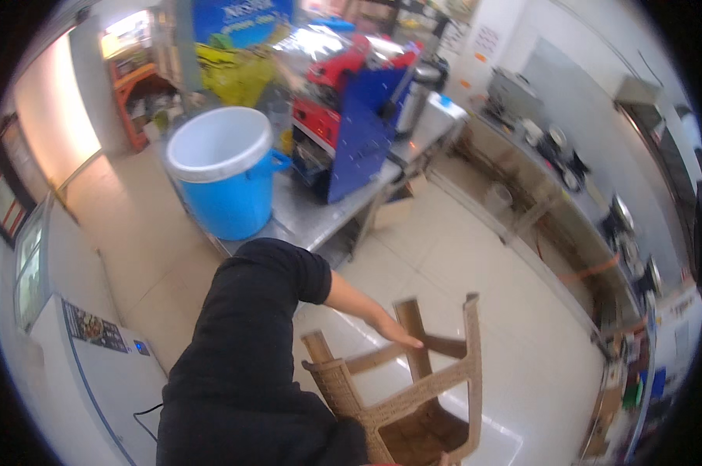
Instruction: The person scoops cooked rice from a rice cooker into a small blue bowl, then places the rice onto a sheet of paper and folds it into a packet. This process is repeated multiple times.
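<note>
Before me is a brown woven-pattern plastic stool (pixel 418 384), tipped over with its legs pointing up and away. Its hollow seat underside (pixel 426 428) faces me at the bottom of the view. My left hand (pixel 400 333) reaches out from a black sleeve and holds the stool where a crossbar meets a far leg; its fingers are partly hidden. A small skin-coloured patch at the lower edge, by the stool's seat, looks like a fingertip of my right hand (pixel 444 459); the rest of that hand is out of view.
A steel table (pixel 304 218) ahead bears a blue bucket (pixel 228 198) with a white rim, a blue panel (pixel 365 140) and a red machine (pixel 319 125). A white appliance (pixel 103 384) stands at left. Along the right runs a counter (pixel 537 166) with cookware.
</note>
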Tool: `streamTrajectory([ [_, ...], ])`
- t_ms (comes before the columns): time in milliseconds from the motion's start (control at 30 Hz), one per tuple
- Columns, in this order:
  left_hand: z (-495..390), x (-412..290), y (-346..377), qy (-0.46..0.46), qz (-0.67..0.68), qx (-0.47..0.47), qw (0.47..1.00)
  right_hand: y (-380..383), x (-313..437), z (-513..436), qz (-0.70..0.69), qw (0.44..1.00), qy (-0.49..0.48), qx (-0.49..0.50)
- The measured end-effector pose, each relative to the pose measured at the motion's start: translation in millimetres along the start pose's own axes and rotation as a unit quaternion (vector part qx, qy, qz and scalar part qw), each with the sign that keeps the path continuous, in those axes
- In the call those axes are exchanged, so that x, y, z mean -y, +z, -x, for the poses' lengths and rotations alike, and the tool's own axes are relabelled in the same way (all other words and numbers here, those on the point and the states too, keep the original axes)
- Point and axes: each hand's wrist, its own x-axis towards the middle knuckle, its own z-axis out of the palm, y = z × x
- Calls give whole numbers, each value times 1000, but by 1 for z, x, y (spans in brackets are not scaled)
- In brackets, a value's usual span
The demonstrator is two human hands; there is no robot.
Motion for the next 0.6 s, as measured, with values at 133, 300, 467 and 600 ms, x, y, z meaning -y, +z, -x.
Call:
streamTrajectory([
  [133, 99, -2, -117, -66, -484, -409, 771, -14, 31, -92, 84, 995, 11, -61],
  [300, 312, 0, -114, -243, -425, -789, 371, -23, 55, -185, 121, 989, -1, -80],
  [467, 392, 22, -70, -496, -369, -641, 455, -28, 136, -268, 179, 971, -30, -157],
  [600, 388, 12, -89, -585, -326, -539, 512, -23, 232, -331, 180, 971, -64, -140],
])
